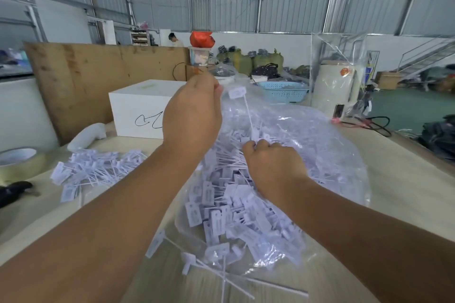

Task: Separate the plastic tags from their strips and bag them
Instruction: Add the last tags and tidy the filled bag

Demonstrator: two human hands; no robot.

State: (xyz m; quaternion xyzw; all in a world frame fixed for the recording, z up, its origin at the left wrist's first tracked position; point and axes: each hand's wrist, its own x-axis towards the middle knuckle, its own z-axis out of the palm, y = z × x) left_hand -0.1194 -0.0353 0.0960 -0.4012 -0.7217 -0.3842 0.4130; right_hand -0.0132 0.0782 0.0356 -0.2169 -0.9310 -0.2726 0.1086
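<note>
A large clear plastic bag (327, 145) lies on the table, stuffed with white plastic tags (236, 214). My left hand (194, 115) is raised over the bag and pinches its top edge near the opening. My right hand (270, 162) is lower, inside the bag mouth, with curled fingers gripping tags. One tag (237, 93) stands up from that hand on its thin stem. A loose heap of tags (96, 167) lies on the table to the left. A few tags (189, 263) lie outside the bag at the near edge.
A white box (138, 108) with a black scribble stands behind my left hand. A tape roll (19, 162) and a black tool (14, 192) sit far left. A blue basket (283, 91) and a white appliance under plastic (334, 88) stand behind the bag. Plywood board (81, 76) behind.
</note>
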